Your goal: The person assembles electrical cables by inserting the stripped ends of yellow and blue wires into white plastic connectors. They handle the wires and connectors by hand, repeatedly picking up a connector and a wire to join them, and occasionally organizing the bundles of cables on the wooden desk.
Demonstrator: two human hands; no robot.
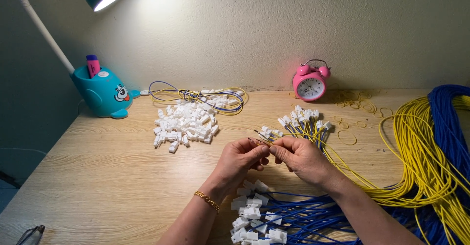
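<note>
Grip state: the left hand [240, 158] and the right hand [299, 157] meet fingertip to fingertip above the wooden table [112, 176]. Both are pinched closed on a thin bundle of wire ends [262, 137], which project up and to the left from between the fingers. The wire tips appear bare; whether a connector sits inside the pinch cannot be told, since the fingers cover that point.

Position of the work: the held wires sit at table centre, just in front of a fan of yellow-and-blue leads with white connectors fitted [303, 118].

Risks, judged from this arrangement:

- Slip. The pinch is on a short length of thin wire. A loosened finger probably lets the ends splay or drop.
- Bent tips. The exposed ends are fine and unsupported. Side pressure from the fingertips may kink them.
- Snagging. The right forearm lies over the blue wire bundle with connectors [274, 220] near the table edge. A pull of the arm may drag these leads off.
- Tangling. The large yellow and blue wire coil [431, 152] lies close on the right and could catch the finished leads.
- Scatter. The pile of loose white connectors [188, 125] and the rubber bands [352, 122] are unconfined.
</note>
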